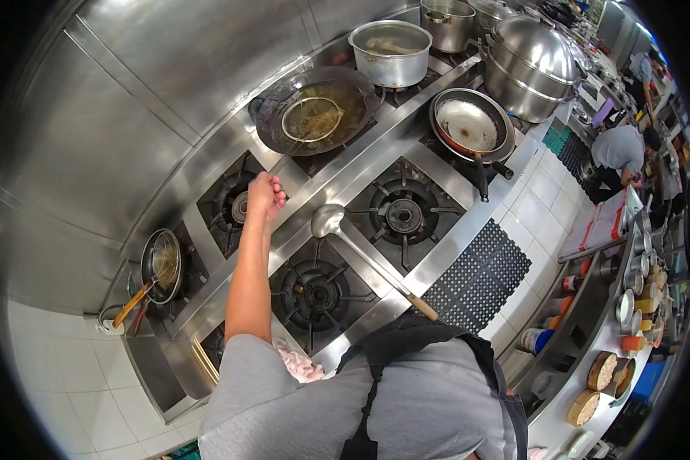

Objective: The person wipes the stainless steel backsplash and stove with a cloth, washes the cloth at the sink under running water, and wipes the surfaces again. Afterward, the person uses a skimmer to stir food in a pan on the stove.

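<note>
My left hand [265,196] is closed in a fist around the handle of a round wire strainer [313,119], my arm stretched out over the stove. The strainer's basket rests in the brownish liquid of a large dark wok [272,115], with yellowish bits in the mesh. Most of the handle is hidden by my fingers. Nearest to my hand is a bare burner [240,207]. A long ladle [328,220] with a wooden handle end lies across the steel stove top to the right. My right hand is out of view.
Small pan [161,261] at left; frying pan [471,126] at right. Behind stand a large aluminium pot [391,57] and a lidded steamer [530,69]. A pink cloth [300,364] lies at the front edge. Another person [619,149] bends over at far right, beyond a black mat [479,276].
</note>
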`<state>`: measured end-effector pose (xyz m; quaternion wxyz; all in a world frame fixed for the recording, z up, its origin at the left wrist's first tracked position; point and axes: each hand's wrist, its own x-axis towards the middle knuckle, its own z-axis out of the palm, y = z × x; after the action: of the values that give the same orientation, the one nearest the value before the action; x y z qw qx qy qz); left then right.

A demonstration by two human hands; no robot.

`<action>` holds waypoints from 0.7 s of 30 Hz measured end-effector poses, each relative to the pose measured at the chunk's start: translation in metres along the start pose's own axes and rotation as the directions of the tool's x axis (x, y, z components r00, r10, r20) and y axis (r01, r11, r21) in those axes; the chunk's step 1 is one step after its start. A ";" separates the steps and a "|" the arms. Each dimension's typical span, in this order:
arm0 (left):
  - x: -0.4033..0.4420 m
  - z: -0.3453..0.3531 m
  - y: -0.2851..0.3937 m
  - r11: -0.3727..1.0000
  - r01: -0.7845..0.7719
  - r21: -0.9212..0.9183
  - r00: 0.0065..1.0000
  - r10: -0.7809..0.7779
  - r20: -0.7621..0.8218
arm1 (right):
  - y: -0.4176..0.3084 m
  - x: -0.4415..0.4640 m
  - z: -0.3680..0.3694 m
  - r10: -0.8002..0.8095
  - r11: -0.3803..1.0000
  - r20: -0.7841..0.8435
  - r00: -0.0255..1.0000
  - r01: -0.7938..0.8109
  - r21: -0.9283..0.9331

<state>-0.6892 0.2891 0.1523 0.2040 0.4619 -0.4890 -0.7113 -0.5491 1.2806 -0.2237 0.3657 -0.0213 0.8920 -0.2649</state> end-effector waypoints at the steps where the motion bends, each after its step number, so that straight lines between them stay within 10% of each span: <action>1: 0.005 -0.001 0.004 0.999 0.024 -0.036 1.000 -0.023 0.018 | 0.000 -0.001 -0.001 0.015 1.000 0.010 1.000 -0.015 0.017; 10: 0.045 -0.001 0.034 0.998 -0.031 -0.057 0.998 0.034 0.047 | 0.029 0.012 0.000 -0.206 0.967 0.188 0.960 0.172 0.186; 13: 0.047 0.006 0.034 0.997 -0.075 0.012 0.997 0.075 0.031 | 0.004 0.006 -0.011 -0.142 0.924 0.097 0.985 0.167 -0.343; 16: 0.048 0.014 0.029 0.989 -0.119 0.087 0.993 0.118 0.014 | -0.029 0.005 -0.015 0.411 0.825 0.135 0.902 -0.431 0.366; 21: 0.055 0.023 0.020 0.967 -0.201 0.159 0.979 0.201 0.015 | -0.042 0.000 -0.017 0.497 0.648 0.178 0.849 -0.500 0.574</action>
<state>-0.7386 0.2514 0.1467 0.2377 0.4251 -0.5886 -0.6452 -0.5668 1.2519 -0.1934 0.4132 0.3409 0.7310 -0.4228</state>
